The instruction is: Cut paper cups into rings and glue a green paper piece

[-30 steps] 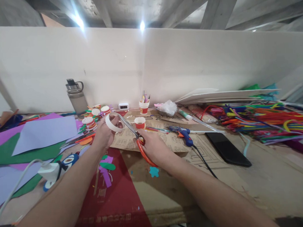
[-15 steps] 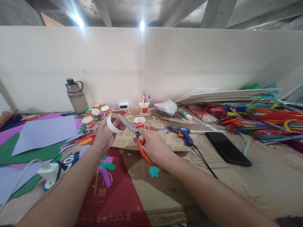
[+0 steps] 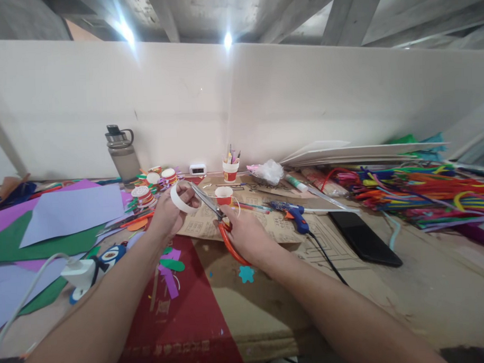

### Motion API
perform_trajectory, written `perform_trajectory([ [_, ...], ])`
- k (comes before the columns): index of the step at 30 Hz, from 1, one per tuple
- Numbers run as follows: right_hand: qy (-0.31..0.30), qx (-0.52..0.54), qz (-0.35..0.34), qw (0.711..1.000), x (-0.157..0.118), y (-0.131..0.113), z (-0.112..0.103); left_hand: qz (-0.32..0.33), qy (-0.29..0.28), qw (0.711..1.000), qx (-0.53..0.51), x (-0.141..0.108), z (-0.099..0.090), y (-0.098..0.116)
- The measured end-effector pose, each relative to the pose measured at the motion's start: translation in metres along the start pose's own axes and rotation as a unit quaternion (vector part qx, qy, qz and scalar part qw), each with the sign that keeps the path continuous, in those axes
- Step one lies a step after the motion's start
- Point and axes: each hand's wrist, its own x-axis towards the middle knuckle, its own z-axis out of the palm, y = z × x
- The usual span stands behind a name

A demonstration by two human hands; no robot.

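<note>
My left hand (image 3: 172, 205) is closed on a white paper ring (image 3: 181, 204), holding it up above the table with the fingers inside and behind it. My right hand (image 3: 247, 231) grips a pair of scissors (image 3: 210, 201) by the orange-red handles. The blades point up and left, and their tips reach the ring's upper right side; whether they touch it I cannot tell. Just behind the scissors stands a red and white paper cup (image 3: 224, 197). A thin pale loop curves beside that cup. On the cardboard below my right hand lies a teal flower-shaped cutout (image 3: 246, 274).
A blue glue gun (image 3: 297, 219) and a black phone (image 3: 363, 238) lie to the right, before a heap of coloured pipe cleaners (image 3: 428, 188). Coloured sheets (image 3: 72, 211), a charger (image 3: 79, 273) and decorated cups (image 3: 142, 196) are left. Behind stand a bottle (image 3: 124, 156) and a pen cup (image 3: 230, 172).
Both hands, the ring and the scissors stay almost in place. The scissor blades look slightly closer together; otherwise only a tiny shift of the view shows.
</note>
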Motion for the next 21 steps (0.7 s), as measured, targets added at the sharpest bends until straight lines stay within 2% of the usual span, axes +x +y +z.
perform_trajectory([
  [6, -0.021, -0.007, 0.012, 1.000, 0.001, -0.002, -0.005, -0.007, -0.002, 1.000, 0.022, 0.002, -0.002, -0.001],
  [10, -0.031, 0.004, 0.013, 0.999, 0.001, -0.002, -0.006, 0.065, 0.036, 0.997, 0.024, 0.003, 0.000, 0.005],
  [13, -0.029, 0.001, 0.017, 0.999, 0.000, -0.002, -0.005, 0.087, 0.045, 0.994, 0.042, 0.003, 0.000, 0.009],
  [21, 0.028, -0.002, 0.008, 1.000, -0.002, 0.003, 0.005, 0.027, 0.007, 1.000, 0.009, 0.000, 0.000, -0.002],
])
